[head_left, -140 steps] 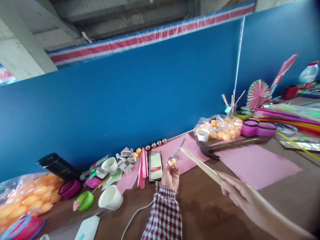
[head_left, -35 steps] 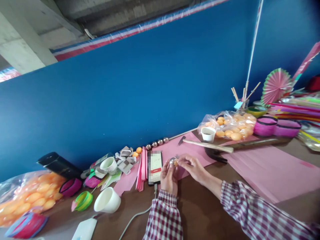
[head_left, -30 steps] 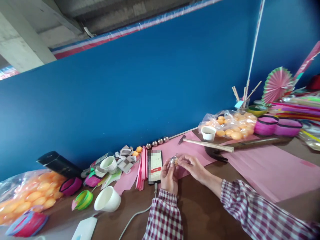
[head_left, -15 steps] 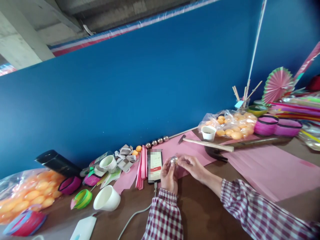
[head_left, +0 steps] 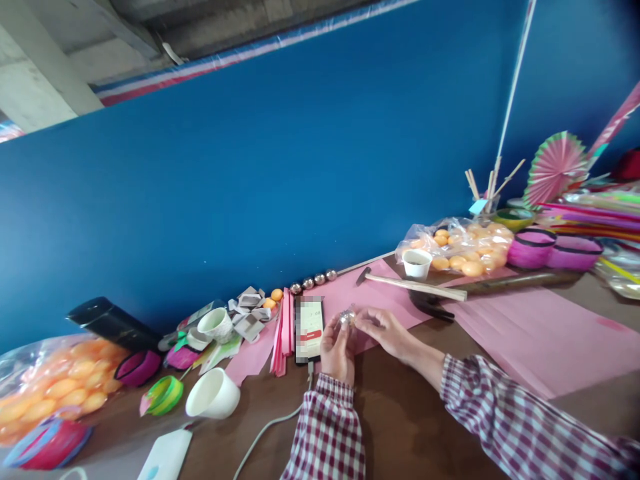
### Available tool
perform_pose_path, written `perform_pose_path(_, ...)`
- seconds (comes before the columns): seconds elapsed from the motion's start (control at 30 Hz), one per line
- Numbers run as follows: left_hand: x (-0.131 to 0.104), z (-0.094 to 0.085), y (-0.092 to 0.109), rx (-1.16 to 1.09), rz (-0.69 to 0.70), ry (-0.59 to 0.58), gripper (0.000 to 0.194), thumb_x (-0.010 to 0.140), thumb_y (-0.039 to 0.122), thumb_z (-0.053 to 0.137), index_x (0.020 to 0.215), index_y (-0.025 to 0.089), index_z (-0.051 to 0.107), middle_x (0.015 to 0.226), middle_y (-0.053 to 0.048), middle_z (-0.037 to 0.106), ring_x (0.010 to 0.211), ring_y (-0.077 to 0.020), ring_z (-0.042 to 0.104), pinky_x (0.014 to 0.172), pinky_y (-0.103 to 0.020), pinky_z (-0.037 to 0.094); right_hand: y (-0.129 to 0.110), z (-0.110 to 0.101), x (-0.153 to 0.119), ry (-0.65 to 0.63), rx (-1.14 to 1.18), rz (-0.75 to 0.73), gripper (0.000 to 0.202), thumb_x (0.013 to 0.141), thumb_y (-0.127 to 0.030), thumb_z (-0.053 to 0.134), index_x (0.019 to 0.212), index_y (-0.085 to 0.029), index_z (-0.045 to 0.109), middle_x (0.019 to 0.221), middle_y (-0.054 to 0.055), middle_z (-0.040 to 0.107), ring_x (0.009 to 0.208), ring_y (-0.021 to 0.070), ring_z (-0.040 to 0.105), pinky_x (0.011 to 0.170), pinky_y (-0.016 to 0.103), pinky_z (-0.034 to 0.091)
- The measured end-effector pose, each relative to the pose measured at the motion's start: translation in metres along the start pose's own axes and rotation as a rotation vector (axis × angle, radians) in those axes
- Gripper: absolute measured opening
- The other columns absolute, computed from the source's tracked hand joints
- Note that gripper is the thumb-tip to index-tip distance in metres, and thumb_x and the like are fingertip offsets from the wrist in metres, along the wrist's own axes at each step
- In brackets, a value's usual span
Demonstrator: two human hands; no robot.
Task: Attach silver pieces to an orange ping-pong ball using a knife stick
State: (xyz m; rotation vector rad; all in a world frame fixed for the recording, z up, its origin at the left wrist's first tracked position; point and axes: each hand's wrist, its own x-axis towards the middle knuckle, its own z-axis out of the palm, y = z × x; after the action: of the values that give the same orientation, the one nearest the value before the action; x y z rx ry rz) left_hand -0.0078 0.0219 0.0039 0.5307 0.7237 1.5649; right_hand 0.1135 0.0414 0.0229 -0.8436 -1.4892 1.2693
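Between the thumb and fingers of my left hand (head_left: 338,347) is a small shiny silver ball (head_left: 347,318). My right hand (head_left: 383,331) comes in from the right with its thumb and fingertips pinched at the ball's right edge. Whether a smaller piece sits in that pinch is too fine to make out. Just left of my left hand lies a phone (head_left: 310,333) with a lit screen and a cable plugged into its lower end. Several similar shiny metallic balls (head_left: 320,279) stand in a row by the blue wall.
A hammer (head_left: 415,285) lies beyond my right hand, on pink paper (head_left: 545,333) and the brown table. White cups (head_left: 213,395), a white power bank (head_left: 167,453) and a bag of orange balls (head_left: 65,383) are at left. Another bag of orange balls (head_left: 473,250) sits back right.
Both hands stay at the silver ball, with only slight finger movement. The whole view has shifted a little.
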Motion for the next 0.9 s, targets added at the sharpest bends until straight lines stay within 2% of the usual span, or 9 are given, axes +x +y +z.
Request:
perform_pose_path(0.33,0.0007,-0.0003,-0.0003,0.025,0.0,-0.027,0.032,0.068,0.019,0.065,0.098,0.017,0.054,0.103,-0.009,0.063,0.09,-0.016,0.06,0.083,-0.03,0.042,-0.0005,0.0003,-0.0004,-0.009,-0.023,-0.001,0.026,0.075,-0.04,0.055,0.072,-0.015,0.058,0.082,0.003,0.06,0.075,0.0145,0.055,0.071,0.027,0.043)
perform_pose_path(0.6,-0.001,0.0022,-0.0004,0.047,0.013,0.028,0.036,0.065,0.02,0.068,0.098,0.018,0.055,0.1,-0.008,0.064,0.09,-0.0167,0.06,0.084,-0.03,0.043,-0.0042,-0.0002,-0.0011,-0.001,-0.072,0.036,0.025,0.074,-0.039,0.056,0.07,-0.014,0.057,0.074,0.002,0.059,0.069,0.0129,0.053,0.064,0.025,0.042)
perform_pose_path(0.8,-0.0032,0.0043,0.0,0.068,0.023,0.037,0.033,0.066,0.018,0.067,0.098,0.017,0.056,0.101,-0.008,0.064,0.094,-0.0178,0.06,0.085,-0.03,0.044,-0.0007,-0.0013,0.0,0.001,-0.052,0.061,0.022,0.073,-0.037,0.057,0.07,-0.015,0.057,0.08,0.003,0.061,0.074,0.0145,0.055,0.07,0.028,0.043)
perform_pose_path(0.9,-0.003,0.004,-0.001,0.048,0.03,0.052,0.037,0.066,0.017,0.067,0.101,0.018,0.056,0.102,-0.008,0.064,0.096,-0.0179,0.059,0.086,-0.03,0.043,-0.0009,-0.0019,-0.0003,0.013,-0.01,0.073,0.022,0.072,-0.036,0.059,0.08,-0.016,0.057,0.088,0.003,0.062,0.08,0.0159,0.057,0.073,0.03,0.045)
